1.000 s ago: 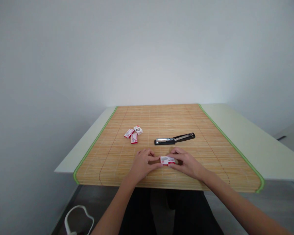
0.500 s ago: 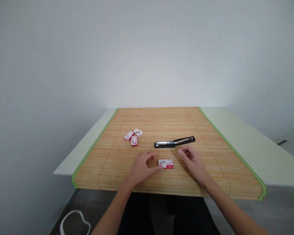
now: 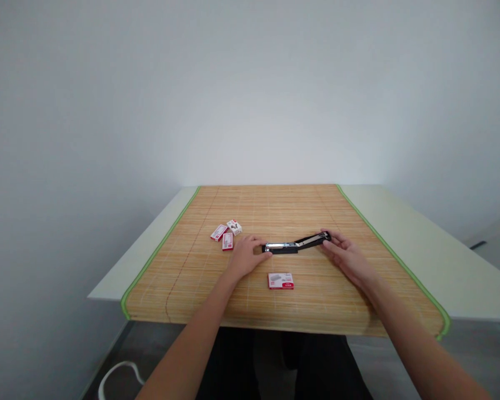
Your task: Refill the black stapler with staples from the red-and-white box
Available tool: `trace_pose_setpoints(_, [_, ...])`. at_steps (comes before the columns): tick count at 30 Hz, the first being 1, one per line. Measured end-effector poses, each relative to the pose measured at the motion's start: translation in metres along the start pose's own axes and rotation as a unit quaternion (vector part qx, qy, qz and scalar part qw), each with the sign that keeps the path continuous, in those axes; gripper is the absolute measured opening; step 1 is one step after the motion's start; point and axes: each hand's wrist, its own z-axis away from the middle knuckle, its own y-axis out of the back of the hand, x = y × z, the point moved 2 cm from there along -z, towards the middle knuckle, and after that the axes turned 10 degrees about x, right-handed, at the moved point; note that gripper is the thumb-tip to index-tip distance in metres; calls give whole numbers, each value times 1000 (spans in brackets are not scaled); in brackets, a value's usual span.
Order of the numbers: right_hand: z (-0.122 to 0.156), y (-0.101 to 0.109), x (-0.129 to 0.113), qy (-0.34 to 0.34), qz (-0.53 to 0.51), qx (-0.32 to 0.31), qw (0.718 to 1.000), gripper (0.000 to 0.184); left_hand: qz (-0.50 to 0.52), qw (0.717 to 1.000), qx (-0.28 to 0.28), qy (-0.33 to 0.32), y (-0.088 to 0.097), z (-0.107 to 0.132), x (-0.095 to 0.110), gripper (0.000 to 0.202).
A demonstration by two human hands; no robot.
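A black stapler (image 3: 296, 244) lies opened out flat on the bamboo mat (image 3: 358, 289). My left hand (image 3: 248, 256) touches its left end with fingers curled loosely. At the stapler's right end, my right hand (image 3: 346, 256) rests with fingertips against it, fingers partly spread. Neither hand has lifted it. A small red and white staple box (image 3: 280, 281) lies flat on the mat just in front of the stapler, between my forearms, touched by neither hand.
Three more small red and white boxes (image 3: 226, 233) sit in a cluster left of the stapler. The mat has green edging and covers a pale table (image 3: 441, 250) against a white wall. A white curved object (image 3: 116, 378) is on the floor at lower left.
Both hands let go of the staple box, which now lies on the mat. They moved forward to the two ends of the stapler.
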Motion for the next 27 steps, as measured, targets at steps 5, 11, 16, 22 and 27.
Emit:
trace_pose_setpoints(5, [-16, -21, -25, 90, 86, -47, 991, 51, 4, 1000, -2, -9, 1, 1, 2, 34])
trace_pose_setpoints(11, [-30, -97, -56, 200, 279, -249, 906, 35, -2, 1000, -10, 1, 5, 1, 7, 36])
trace_pose_setpoints(16, [-31, -144, -46, 279, 404, -352, 796, 21, 11, 1000, -21, 5, 9, 1, 11, 33])
trace_pose_setpoints(22, [-26, -136, -29, 286, 416, -329, 798, 30, 3, 1000, -16, 7, 8, 0, 10, 34])
trace_pose_setpoints(27, [-12, -101, -10, 249, 391, -241, 853, 45, -6, 1000, -2, -1, 3, 1, 8, 36])
